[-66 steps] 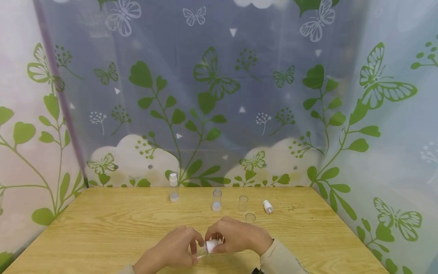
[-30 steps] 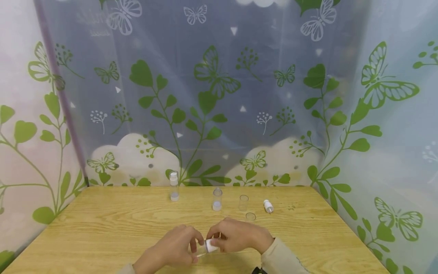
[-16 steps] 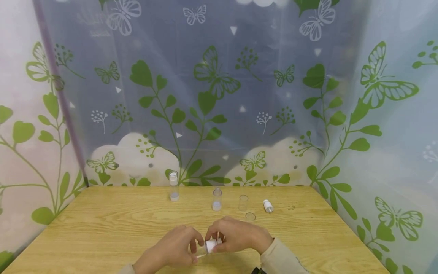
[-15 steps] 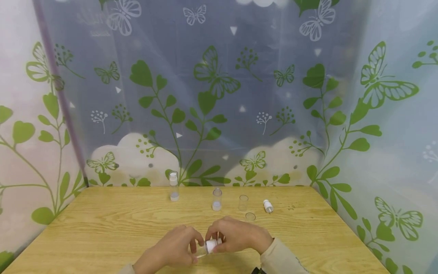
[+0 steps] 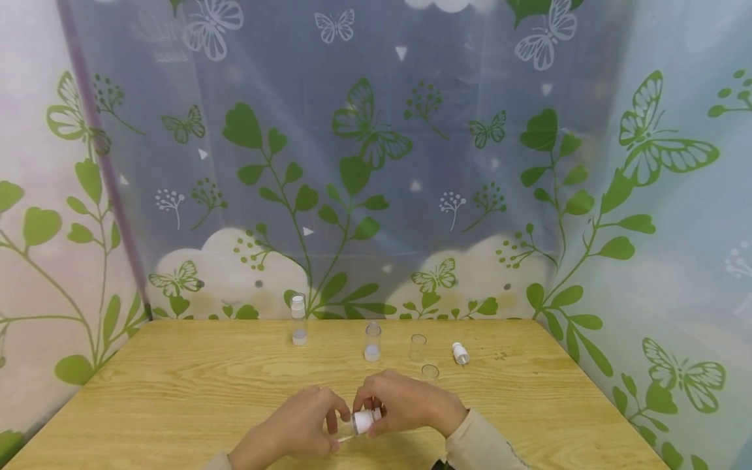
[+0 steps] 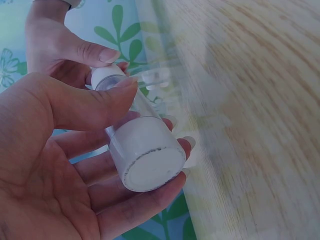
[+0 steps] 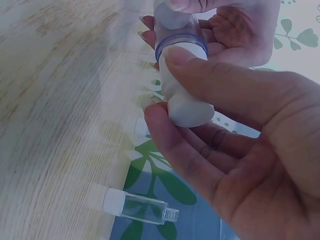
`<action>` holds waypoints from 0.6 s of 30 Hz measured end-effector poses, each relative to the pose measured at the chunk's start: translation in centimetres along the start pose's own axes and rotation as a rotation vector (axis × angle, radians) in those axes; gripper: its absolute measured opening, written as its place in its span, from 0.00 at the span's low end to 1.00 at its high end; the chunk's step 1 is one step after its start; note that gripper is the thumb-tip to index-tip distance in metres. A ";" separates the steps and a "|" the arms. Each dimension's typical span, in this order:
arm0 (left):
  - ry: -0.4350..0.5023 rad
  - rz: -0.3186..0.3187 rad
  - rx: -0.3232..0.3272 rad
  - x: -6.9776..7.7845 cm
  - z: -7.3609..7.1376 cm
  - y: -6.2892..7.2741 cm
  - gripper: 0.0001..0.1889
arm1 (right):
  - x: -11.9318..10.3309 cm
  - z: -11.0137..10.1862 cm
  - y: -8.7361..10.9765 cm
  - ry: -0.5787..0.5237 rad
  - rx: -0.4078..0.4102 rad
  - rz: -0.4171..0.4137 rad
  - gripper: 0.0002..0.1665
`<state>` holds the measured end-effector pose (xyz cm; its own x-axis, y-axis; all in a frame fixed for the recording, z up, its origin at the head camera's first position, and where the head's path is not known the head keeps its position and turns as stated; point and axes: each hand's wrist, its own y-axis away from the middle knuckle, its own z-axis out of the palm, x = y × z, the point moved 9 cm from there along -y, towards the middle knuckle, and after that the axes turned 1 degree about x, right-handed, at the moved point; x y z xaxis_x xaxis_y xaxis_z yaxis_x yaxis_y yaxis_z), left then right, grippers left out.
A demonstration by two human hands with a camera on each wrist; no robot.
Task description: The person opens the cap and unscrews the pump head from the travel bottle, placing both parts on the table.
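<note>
Low over the table's near side, my left hand [image 5: 302, 421] grips a small clear bottle [image 6: 145, 145] with a white disc inside its base. The thumb lies along one side and the fingers wrap beneath. My right hand [image 5: 411, 405] pinches the white pump top [image 7: 182, 82] between thumb and fingers. This top sits on the bottle's neck end, above a bluish collar ring [image 7: 181, 39]. The bottle is tilted nearly flat, base toward the left hand. Whether the top is fully seated cannot be told.
On the wooden table [image 5: 205, 378] stand a bottle with a white top [image 5: 299, 326] and a topless bottle [image 5: 373, 343]. To their right are a clear cap [image 5: 418, 349], a clear round-rimmed piece [image 5: 430, 371] and a loose white pump top [image 5: 461, 354]. A patterned curtain [image 5: 376, 196] rises behind.
The right thumb and fingers moved left over the white top, then back right, shifting their grip round it. The left hand and bottle stay in nearly the same place.
</note>
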<state>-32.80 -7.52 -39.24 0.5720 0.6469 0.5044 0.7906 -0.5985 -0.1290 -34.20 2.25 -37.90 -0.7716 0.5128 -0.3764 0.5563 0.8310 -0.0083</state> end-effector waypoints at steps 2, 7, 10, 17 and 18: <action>0.001 -0.002 0.002 0.0 0.0 0.0 0.18 | 0.0 0.0 0.0 -0.004 0.003 0.001 0.14; 0.008 -0.004 0.003 -0.1 0.0 0.0 0.18 | 0.0 -0.1 0.2 -0.030 -0.005 0.020 0.15; 0.009 -0.005 -0.003 -0.2 0.0 0.0 0.18 | 0.1 0.0 0.2 -0.043 -0.014 0.019 0.13; 0.009 -0.003 -0.006 -0.2 -0.1 0.0 0.19 | 0.3 -0.2 0.4 -0.062 -0.018 0.027 0.11; 0.007 -0.001 -0.004 -0.2 -0.1 0.0 0.19 | 0.4 -0.1 0.4 -0.065 -0.021 0.031 0.11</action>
<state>-32.91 -7.70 -39.22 0.5698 0.6443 0.5101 0.7903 -0.5998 -0.1252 -34.31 2.78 -37.90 -0.7323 0.5237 -0.4354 0.5725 0.8196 0.0231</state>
